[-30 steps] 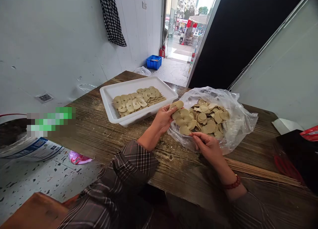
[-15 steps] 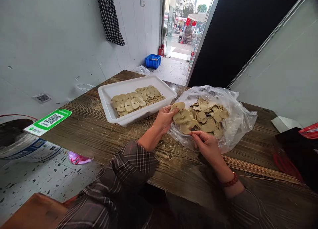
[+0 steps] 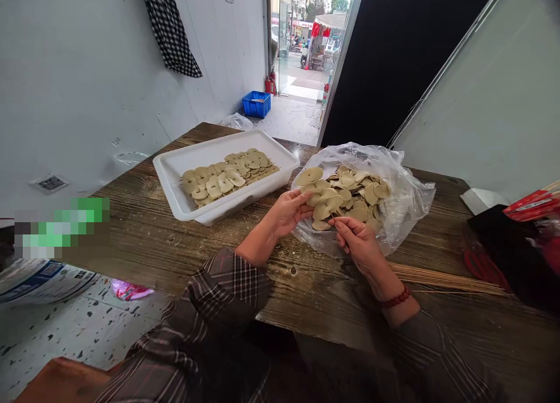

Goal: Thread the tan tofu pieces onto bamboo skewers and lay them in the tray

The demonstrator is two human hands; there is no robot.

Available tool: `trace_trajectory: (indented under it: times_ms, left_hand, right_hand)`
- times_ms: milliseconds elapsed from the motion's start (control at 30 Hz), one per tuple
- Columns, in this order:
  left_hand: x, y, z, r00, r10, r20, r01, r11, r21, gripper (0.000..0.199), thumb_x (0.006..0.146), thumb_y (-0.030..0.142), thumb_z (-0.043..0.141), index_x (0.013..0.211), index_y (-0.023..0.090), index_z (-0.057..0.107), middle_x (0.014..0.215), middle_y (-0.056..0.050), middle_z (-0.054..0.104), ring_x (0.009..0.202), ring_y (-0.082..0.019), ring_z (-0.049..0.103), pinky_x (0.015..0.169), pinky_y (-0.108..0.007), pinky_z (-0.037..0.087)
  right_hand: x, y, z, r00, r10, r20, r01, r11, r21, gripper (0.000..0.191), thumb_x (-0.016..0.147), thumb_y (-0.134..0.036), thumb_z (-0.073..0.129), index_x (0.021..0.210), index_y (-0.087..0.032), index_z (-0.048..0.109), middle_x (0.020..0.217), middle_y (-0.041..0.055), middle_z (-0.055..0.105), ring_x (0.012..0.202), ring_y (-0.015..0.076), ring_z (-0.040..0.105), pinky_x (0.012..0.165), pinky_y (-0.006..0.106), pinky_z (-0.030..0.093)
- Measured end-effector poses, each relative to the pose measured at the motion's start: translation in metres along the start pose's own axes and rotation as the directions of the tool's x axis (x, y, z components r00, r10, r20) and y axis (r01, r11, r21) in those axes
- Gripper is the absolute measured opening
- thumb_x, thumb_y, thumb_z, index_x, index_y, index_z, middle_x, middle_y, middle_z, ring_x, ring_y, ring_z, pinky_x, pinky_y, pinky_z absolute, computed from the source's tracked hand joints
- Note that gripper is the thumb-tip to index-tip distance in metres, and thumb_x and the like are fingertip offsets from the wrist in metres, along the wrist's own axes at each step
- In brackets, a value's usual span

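The string of flat, round tan slices (image 3: 321,199) is up in the air, over the near left side of a clear plastic bag (image 3: 409,202). The slices overlap in a row, and the top one has a little hole in its middle. The left hand (image 3: 286,211) holds their edges, with its thumb and fingers closed on them. The right hand (image 3: 361,242) is just below, and its thumb and first finger pinch what looks like the end of a thin stick (image 3: 333,217).

The bag lies open, with a big heap of loose slices (image 3: 370,196) inside. To the left of the bag I see a white tray (image 3: 175,161). More slices on sticks (image 3: 227,175) lie in rows in it. A bunch of long thin sticks (image 3: 446,276) lies to the right of the right hand. A red bead bracelet (image 3: 397,298) is on the right wrist.

All this is on a brown wooden table (image 3: 153,234). Past the table, a blue crate (image 3: 256,105) sits on the floor by the open doorway, and a checked cloth (image 3: 170,32) hangs on the wall.
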State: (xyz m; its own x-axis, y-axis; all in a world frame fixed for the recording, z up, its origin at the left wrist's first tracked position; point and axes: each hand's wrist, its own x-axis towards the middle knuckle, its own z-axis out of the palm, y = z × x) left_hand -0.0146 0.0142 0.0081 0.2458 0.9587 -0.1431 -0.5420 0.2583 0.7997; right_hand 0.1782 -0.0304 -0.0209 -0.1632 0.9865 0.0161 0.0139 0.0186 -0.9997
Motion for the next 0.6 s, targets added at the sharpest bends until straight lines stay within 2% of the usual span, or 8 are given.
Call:
trace_trajectory:
  times_ms: [167, 267, 400, 600]
  left_hand:
    - [-0.001, -0.005, 0.002, 0.999, 0.014, -0.034, -0.014, 1.000, 0.000, 0.022, 0.078, 0.024, 0.075, 0.095, 0.011, 0.071, 0.090, -0.011, 0.076, 0.068, -0.015, 0.070, 0.065, -0.025, 0.056]
    - [-0.002, -0.005, 0.003, 1.000, 0.021, -0.004, -0.021, 1.000, -0.022, 0.029, 0.075, 0.028, 0.078, 0.097, 0.011, 0.070, 0.091, -0.010, 0.076, 0.067, -0.015, 0.070, 0.063, -0.026, 0.056]
    - [-0.003, -0.009, 0.008, 0.999, 0.043, 0.031, -0.041, 0.998, -0.049, 0.044, 0.062, 0.025, 0.087, 0.100, 0.013, 0.070, 0.090, -0.007, 0.076, 0.070, -0.015, 0.070, 0.064, -0.025, 0.057]
    - [-0.005, -0.014, 0.015, 0.990, 0.139, -0.037, -0.142, 0.987, -0.076, 0.049, 0.053, 0.020, 0.090, 0.097, 0.013, 0.070, 0.086, -0.004, 0.076, 0.076, -0.014, 0.070, 0.072, -0.024, 0.056]
  right_hand:
    - [0.001, -0.001, 0.001, 0.999, -0.039, -0.006, 0.038, 0.995, -0.093, 0.041, 0.084, -0.054, 0.063, 0.096, -0.016, 0.073, 0.050, -0.0055, 0.048, 0.042, 0.0079, 0.036, 0.040, 0.022, 0.027]
    - [0.002, 0.001, 0.002, 0.998, -0.061, -0.001, 0.061, 0.990, -0.124, 0.042, 0.085, -0.055, 0.061, 0.096, -0.016, 0.073, 0.050, -0.0049, 0.050, 0.042, 0.0081, 0.037, 0.041, 0.022, 0.029]
    - [0.003, 0.003, 0.005, 0.997, -0.070, -0.026, 0.066, 0.991, -0.121, 0.042, 0.086, -0.054, 0.060, 0.098, -0.016, 0.073, 0.050, -0.0049, 0.050, 0.042, 0.0084, 0.037, 0.041, 0.022, 0.028]
    - [0.003, 0.000, 0.015, 0.994, -0.102, -0.045, 0.092, 0.978, -0.186, 0.041, 0.087, -0.054, 0.058, 0.090, -0.016, 0.072, 0.050, -0.0040, 0.051, 0.042, 0.0089, 0.039, 0.041, 0.021, 0.029]
